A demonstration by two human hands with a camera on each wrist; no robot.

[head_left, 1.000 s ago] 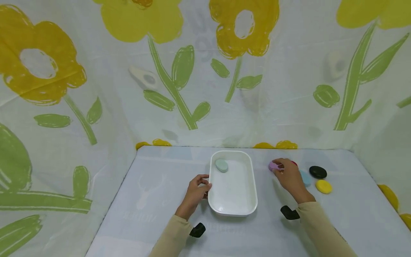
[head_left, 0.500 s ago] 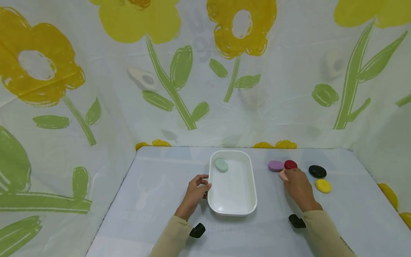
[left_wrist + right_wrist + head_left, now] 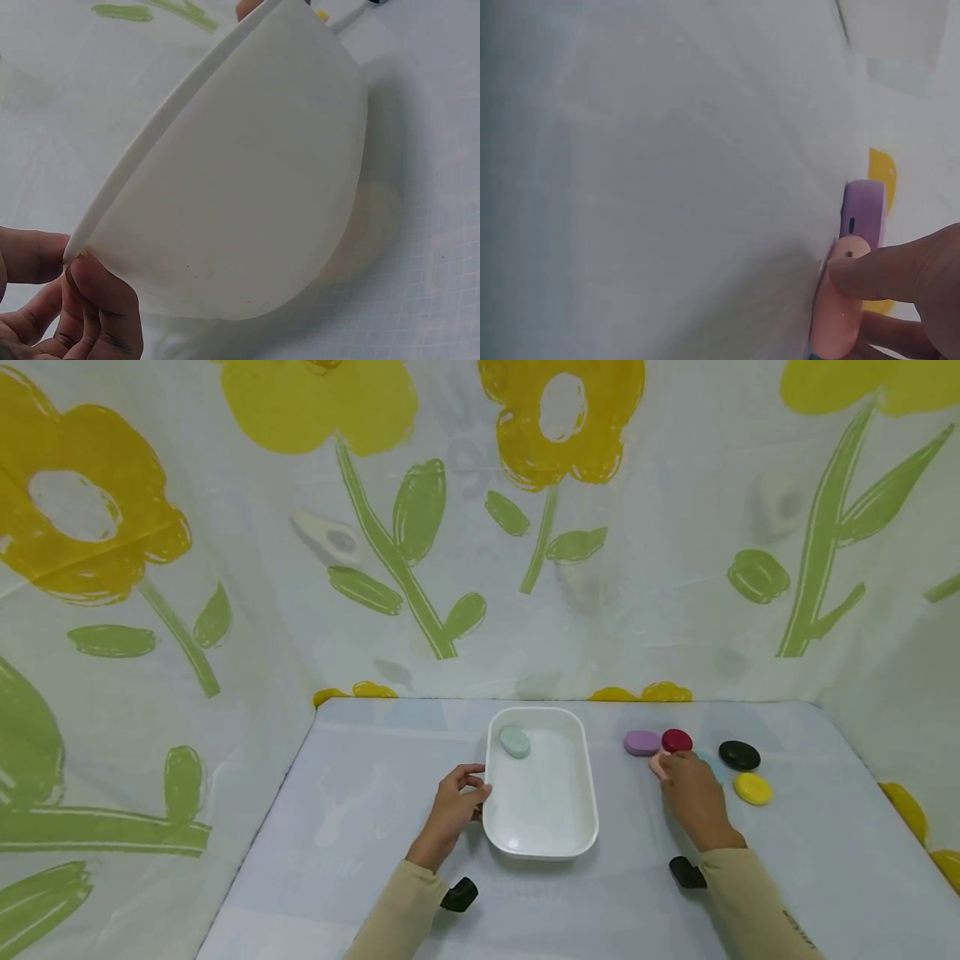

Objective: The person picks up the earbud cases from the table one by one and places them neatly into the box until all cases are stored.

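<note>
My left hand pinches the left rim of a white, rounded rectangular tray; in the left wrist view thumb and fingers meet at the rim of the tray. A pale green oval piece lies inside, near the tray's far left corner. To the right of the tray, my right hand holds a small pink oval piece. Close up, my thumb lies across this smooth pink piece, which has a small dark slot. Right beyond it is a purple oval piece; the fingers behind are partly hidden.
Around my right hand lie a red round piece, a light blue one partly covered by the hand, a black oval and a yellow disc. A flower-printed curtain closes off the table's far edge.
My right hand has left the purple piece, moved slightly right and nearer to me, and taken hold of the pink piece. The left hand stays at the tray's rim.
</note>
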